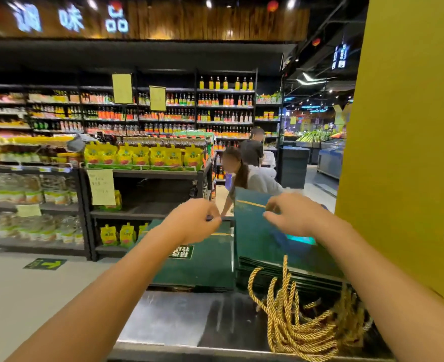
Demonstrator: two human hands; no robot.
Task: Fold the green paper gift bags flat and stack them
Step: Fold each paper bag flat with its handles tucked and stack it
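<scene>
On the steel counter a flat green bag lies at left, and the left hand pinches its far edge. At right, a raised green bag stands over a stack of folded bags, with gold rope handles spilling near. The right hand curls at its top edge, but through the blur I cannot tell whether it grips.

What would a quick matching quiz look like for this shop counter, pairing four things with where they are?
Things:
1. gold cords
2. yellow pillar
3. labelled green bag
4. steel counter

Places:
a. far right of the view
b. lying flat, left of the stack of green bags
c. nearest the camera, under everything else
d. heaped at the near end of that stack

Pairs: 1-d; 2-a; 3-b; 4-c
</scene>
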